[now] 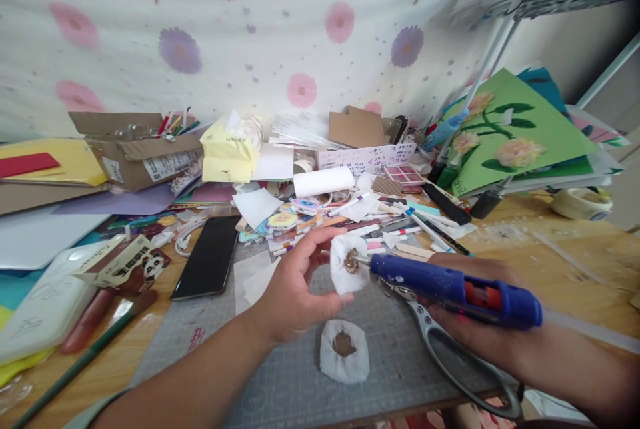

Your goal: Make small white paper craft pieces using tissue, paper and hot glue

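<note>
My left hand [305,282] is closed around the edges of a small white piece [340,279] that looks like tissue or cotton, with a brown patch at its centre. A blue hot glue gun [425,279] is gripped in my right hand [480,329]; its metal nozzle is at the brown patch, and I cannot tell whether they touch. From the gun's back end sticks a translucent glue stick [590,330]. A second white piece [345,368] with a brown centre lies on the grey cutting mat [280,376] below my hands.
Grey-handled scissors [450,349] lie under my right hand. A black phone [207,257] rests at the mat's left edge. Behind are scattered pens, a white roll [323,182] and a cardboard box [145,162]. A long green-handled brush [80,362] lies at left; green flower artwork [520,129] stands right.
</note>
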Demonstrator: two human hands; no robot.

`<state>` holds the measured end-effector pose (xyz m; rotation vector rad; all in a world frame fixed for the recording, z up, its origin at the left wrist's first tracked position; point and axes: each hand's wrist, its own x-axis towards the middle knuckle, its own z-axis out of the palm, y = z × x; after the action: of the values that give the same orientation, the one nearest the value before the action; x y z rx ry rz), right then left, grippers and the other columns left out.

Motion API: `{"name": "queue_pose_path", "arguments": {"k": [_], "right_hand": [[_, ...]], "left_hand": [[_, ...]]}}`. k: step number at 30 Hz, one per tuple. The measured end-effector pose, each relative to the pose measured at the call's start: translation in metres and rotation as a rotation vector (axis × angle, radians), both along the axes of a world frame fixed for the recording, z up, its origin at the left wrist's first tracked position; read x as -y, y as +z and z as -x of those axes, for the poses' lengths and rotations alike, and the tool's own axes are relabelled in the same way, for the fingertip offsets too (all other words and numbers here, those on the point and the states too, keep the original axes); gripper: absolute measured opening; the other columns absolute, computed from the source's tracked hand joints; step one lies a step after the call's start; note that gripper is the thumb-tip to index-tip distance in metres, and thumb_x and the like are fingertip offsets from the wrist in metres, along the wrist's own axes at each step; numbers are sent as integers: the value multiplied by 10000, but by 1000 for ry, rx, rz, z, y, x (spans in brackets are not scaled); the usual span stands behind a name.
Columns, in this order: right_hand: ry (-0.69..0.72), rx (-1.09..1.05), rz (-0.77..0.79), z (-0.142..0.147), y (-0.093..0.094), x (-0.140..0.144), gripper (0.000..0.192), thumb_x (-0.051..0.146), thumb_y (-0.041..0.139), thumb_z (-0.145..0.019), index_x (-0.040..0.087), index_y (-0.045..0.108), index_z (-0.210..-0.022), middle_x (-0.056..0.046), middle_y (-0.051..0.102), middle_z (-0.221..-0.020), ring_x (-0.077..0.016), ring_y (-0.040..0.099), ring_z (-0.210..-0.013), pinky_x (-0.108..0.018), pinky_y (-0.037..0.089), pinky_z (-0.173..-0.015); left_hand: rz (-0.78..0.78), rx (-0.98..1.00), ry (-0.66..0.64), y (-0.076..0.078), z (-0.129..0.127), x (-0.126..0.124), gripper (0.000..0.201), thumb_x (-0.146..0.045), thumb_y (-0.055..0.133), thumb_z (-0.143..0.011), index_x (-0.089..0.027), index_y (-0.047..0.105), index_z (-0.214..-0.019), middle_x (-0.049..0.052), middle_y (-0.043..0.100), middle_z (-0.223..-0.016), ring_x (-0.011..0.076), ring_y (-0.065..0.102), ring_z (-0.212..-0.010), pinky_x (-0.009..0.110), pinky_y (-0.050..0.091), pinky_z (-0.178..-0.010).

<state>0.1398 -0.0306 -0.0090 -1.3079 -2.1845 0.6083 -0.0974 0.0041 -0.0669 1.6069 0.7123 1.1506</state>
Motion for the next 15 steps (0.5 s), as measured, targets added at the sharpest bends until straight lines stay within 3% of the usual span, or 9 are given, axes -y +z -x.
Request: {"name": "queue_pose_path", "arguments": {"k": [4, 9, 15], "right_hand": [[-33, 11, -34, -2, -1, 1, 95, 248, 537, -738, 242, 623, -698, -21, 632, -662, -215, 637, -669, -288, 489, -516], [38, -21, -36, -2, 4, 1, 118, 209, 520, -723, 247, 549, -615, -15, 601, -637, -221, 646, -757, -263, 484, -529], [101, -47, 4, 2, -5, -2, 101, 162, 507, -694, 220, 580, -734, -1, 619, -696, -161, 591, -619, -266, 469, -569]], "left_hand": [[-7, -13, -6, 0, 0, 0, 638, -138, 752, -654, -309, 485, -1207, 22, 501, -1293, 174, 519, -1086, 261, 398, -940], [17, -29, -11, 2, 0, 2, 638, -125, 745, -659, -316, 479, -1206, 6, 541, -1233, 164, 521, -1082, 249, 400, -934], [-1, -56, 3, 2, 0, 3, 649, -95, 741, -645, -319, 489, -1199, -14, 560, -1208, 157, 516, -1087, 233, 393, -942]]}}
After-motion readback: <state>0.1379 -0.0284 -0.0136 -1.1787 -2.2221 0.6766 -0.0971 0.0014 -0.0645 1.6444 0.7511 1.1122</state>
